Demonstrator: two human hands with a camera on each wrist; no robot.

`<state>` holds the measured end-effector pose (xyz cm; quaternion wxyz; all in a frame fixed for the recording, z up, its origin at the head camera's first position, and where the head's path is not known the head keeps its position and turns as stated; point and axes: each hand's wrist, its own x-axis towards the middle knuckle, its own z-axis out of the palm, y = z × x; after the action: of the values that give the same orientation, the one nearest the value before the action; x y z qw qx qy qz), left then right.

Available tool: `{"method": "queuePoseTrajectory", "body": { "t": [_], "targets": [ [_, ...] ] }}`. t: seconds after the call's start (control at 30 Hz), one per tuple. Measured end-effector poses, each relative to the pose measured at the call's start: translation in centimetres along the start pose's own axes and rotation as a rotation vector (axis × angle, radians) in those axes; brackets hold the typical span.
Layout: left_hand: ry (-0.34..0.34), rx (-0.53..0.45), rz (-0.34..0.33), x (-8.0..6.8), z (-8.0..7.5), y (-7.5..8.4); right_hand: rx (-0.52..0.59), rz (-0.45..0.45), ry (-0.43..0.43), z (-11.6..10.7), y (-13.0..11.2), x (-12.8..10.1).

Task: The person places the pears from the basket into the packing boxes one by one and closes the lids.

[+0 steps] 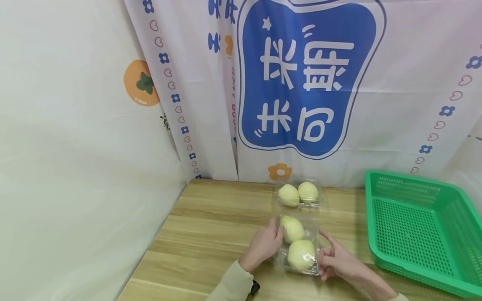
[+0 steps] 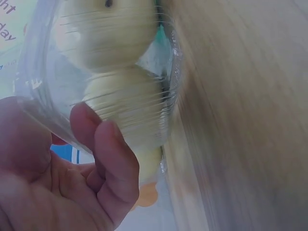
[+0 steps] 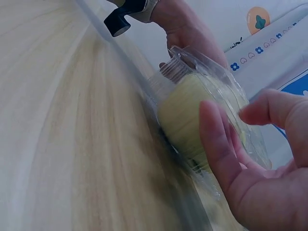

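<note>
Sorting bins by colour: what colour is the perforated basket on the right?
Green; the basket shows best in the head view.

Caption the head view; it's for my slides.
Two hands, left hand and right hand, touch a clear box of pale fruit beside a green basket.
</note>
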<state>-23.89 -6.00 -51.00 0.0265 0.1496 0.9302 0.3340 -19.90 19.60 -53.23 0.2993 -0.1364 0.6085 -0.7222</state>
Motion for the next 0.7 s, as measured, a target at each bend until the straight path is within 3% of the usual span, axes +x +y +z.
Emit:
{"method": "queuePoseTrajectory", "body": {
  "t": [0.23, 0.47, 0.7],
  "targets": [
    [-0.005, -0.013, 0.03, 0.06, -0.18, 0.15, -0.038, -0.026, 0.018, -0.53, -0.07, 0.06],
    [-0.006, -0.007, 0.048, -0.09, 0.18, -0.13, -0.009, -0.043, -0.081, -0.99, 0.4, -0.05],
    [-0.008, 0.001, 0.027, -0.1, 0.2, -0.13, 0.016, -0.029, -0.049, -0.71, 0.38, 0.04]
  ]
}}
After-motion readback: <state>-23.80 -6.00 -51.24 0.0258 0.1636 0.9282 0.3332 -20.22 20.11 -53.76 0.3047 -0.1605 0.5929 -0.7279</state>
